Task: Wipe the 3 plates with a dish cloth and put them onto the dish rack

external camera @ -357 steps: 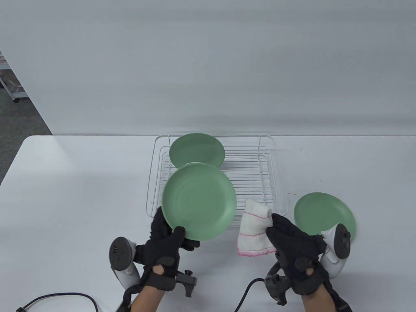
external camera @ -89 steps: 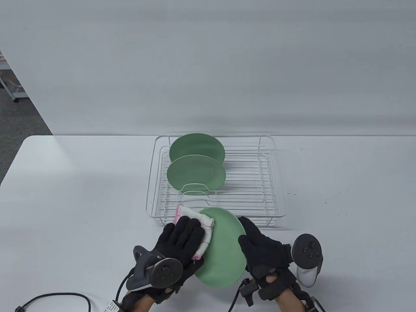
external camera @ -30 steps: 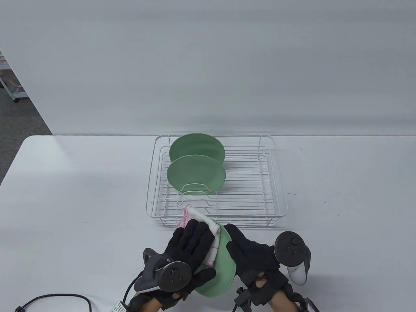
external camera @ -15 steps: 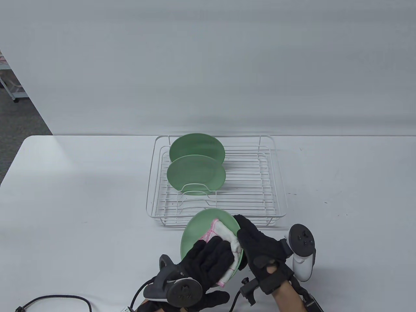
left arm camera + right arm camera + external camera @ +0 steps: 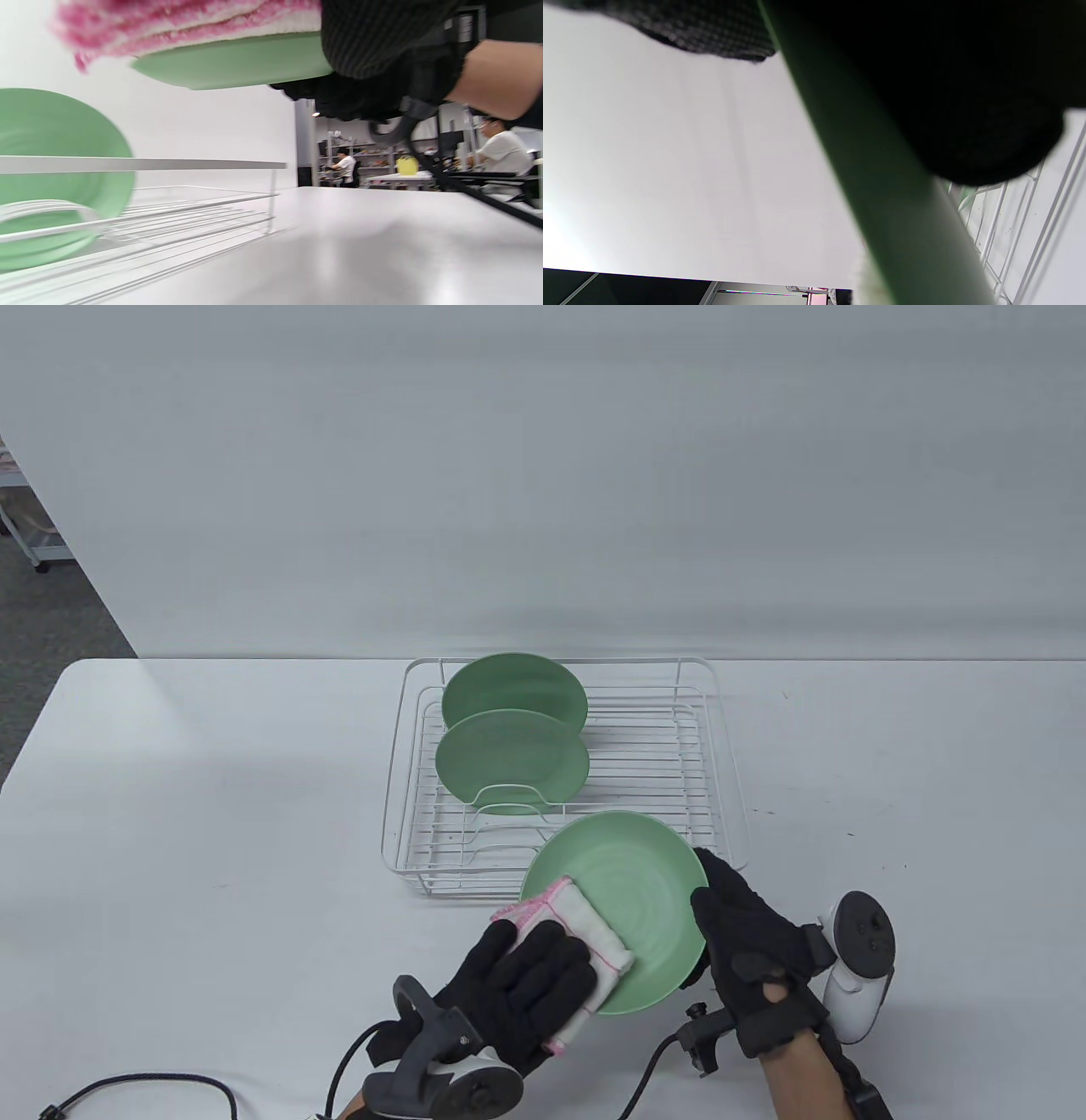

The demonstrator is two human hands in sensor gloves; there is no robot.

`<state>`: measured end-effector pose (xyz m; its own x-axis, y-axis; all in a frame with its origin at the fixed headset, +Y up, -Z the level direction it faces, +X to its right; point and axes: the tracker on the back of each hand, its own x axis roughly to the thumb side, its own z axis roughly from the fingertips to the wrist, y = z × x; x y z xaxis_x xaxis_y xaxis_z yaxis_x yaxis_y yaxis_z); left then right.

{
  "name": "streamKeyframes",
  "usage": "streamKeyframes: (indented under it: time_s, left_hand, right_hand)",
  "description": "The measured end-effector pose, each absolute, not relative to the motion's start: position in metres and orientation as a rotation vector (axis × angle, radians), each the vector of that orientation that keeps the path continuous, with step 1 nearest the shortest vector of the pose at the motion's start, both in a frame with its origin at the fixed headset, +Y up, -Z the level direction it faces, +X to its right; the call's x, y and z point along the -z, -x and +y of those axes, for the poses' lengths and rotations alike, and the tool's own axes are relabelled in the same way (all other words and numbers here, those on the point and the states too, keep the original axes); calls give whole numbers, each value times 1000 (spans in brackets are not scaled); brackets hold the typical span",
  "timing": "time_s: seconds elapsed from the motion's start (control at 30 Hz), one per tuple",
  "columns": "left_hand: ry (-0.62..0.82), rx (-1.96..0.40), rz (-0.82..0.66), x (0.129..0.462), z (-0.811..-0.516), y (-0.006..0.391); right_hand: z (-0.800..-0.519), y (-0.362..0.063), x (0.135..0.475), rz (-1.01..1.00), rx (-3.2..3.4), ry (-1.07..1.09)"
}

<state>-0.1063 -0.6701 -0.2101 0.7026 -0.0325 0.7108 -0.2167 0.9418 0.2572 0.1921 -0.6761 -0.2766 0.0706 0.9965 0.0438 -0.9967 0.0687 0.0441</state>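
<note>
Both hands (image 5: 632, 950) on third plate (image 5: 632, 891), overhanging rack's (image 5: 721, 729) front edge.

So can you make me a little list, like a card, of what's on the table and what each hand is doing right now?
Plates in rack: two green plates, back one and front one, standing on edge at the left of the white dish rack.
Third plate: green plate, held up in front of the rack, face up.
Right hand: grips the third plate's right edge.
Left hand: presses the cloth on the plate.
Cloth: white dish cloth with pink trim, folded.
Table: white table.
</note>
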Motion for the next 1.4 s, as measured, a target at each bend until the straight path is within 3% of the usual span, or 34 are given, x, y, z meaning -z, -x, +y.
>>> streamKeyframes:
  time_s: [0.2,0.33,0.4,0.47,0.67,0.8,1.0,1.4]
  left_hand:
    - [-328,-164,-708,226,-669,128]
    - [-354,-336,-643,231,-661,144]
    - [-342,-573,-572,238,-658,158]
    - [-301,-799,-502,245,-658,174]
    - [-205,-1611,-201,265,-673,238]
    - [-97,-2109,-148,273,-687,263]
    - [-167,-2031,-100,276,-692,286]
    - [-213,-1946,-89,274,-686,292]
  right_hand:
    - [-677,-191,276,7,-1491,-66]
    - [-683,-193,277,73,-1400,-40]
    - [-683,-191,275,155,-1250,-64]
    - [-674,-189,273,111,-1268,-46]
    - [-623,-171,295,-139,-1742,-29]
    - [-588,-138,318,-399,-2127,-92]
    - [-569,-75,354,-653,-2604,-275]
    - [-605,-16,392,-520,-2874,-367]
